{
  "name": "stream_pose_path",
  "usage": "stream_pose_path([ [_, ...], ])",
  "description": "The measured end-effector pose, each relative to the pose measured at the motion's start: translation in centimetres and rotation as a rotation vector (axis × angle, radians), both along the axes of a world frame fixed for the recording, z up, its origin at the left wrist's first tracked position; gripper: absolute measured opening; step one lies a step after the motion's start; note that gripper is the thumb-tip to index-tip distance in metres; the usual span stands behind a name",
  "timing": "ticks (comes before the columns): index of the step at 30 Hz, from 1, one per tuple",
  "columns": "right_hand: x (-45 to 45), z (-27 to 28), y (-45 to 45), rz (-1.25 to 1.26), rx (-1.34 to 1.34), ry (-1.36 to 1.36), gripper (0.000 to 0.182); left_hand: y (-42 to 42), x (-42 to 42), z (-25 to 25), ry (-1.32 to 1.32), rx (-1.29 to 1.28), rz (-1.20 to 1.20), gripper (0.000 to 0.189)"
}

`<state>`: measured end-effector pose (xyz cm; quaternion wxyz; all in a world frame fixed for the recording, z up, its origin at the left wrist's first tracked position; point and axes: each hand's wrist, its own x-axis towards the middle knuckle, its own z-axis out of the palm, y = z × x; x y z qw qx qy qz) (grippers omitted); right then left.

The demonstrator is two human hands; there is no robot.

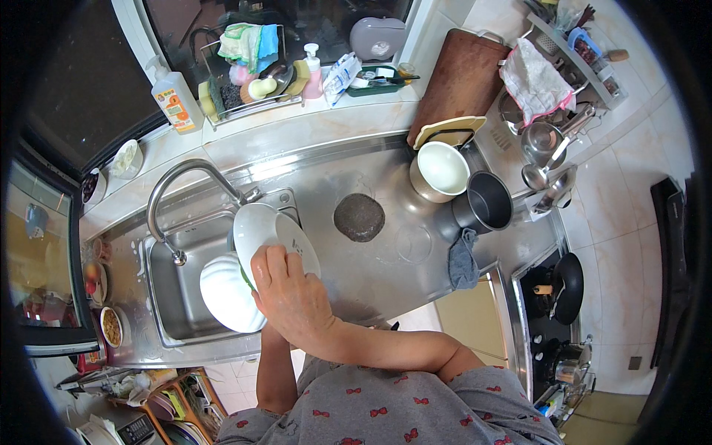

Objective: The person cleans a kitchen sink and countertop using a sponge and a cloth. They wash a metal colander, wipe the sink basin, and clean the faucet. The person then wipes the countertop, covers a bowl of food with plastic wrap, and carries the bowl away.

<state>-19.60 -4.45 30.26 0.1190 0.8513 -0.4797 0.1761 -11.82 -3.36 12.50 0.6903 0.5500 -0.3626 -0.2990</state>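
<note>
My right hand (292,303) reaches across my front, its fingers bent over the side of a white bowl (295,239) with a small dark printed mark. The bowl is tipped on its side at the sink's right edge. Just below and left of it, a second white dish (231,295), smooth and glossy, hangs over the stainless steel sink basin (181,300). A thin green edge (245,276) shows between the two dishes; I cannot tell what it belongs to. My left forearm rises beneath the right wrist. The left hand itself is hidden behind the right hand and the dishes.
A curved faucet (183,167) arches over the basin. On the steel counter (367,278) lie a dark round mat (359,217), a white-lined pot (442,169), a dark pot (486,203) and a grey cloth (463,261). A soap bottle (177,100) and sponge rack (256,105) line the sill.
</note>
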Motion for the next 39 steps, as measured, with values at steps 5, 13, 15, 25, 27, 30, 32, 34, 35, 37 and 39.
stream_pose_path([
  [5,0.2,-0.2,0.1,0.002,-0.005,-0.008,0.064,0.4,0.1,0.0,0.002,0.005,-0.004,0.034],
  [13,0.4,-0.1,0.4,-0.003,-0.009,0.003,0.063,0.7,0.2,0.0,0.007,0.009,-0.009,0.035],
  [15,0.4,-0.1,0.5,0.000,-0.008,0.000,0.063,0.8,0.2,0.0,0.007,0.010,-0.009,0.035],
  [25,0.2,-0.2,0.6,-0.015,-0.009,0.009,0.062,0.9,0.1,-0.2,0.010,0.004,-0.013,0.035],
  [27,0.0,-0.2,0.6,-0.014,-0.007,0.012,0.063,0.8,0.1,-0.3,0.018,-0.007,-0.014,0.035],
  [30,-0.2,-0.4,0.6,-0.012,0.015,-0.021,0.063,0.6,0.1,-0.2,0.007,-0.012,-0.004,0.035],
  [32,-0.5,-0.8,0.5,-0.009,0.037,-0.069,0.063,0.5,0.4,-0.1,-0.009,-0.022,0.021,0.035],
  [34,-1.3,-1.3,0.2,-0.013,0.061,-0.125,0.063,0.3,0.5,-0.1,-0.028,-0.032,0.050,0.035],
  [35,-1.9,-1.1,0.1,-0.008,0.093,-0.158,0.063,0.2,0.6,-0.1,-0.041,-0.040,0.072,0.035],
  [37,-3.3,-0.6,0.0,0.010,0.156,-0.231,0.062,0.1,1.0,-0.2,-0.084,-0.061,0.141,0.035],
  [39,-4.7,-0.7,-0.1,-0.009,0.228,-0.316,0.061,0.0,1.1,-0.2,-0.122,-0.077,0.203,0.035],
])
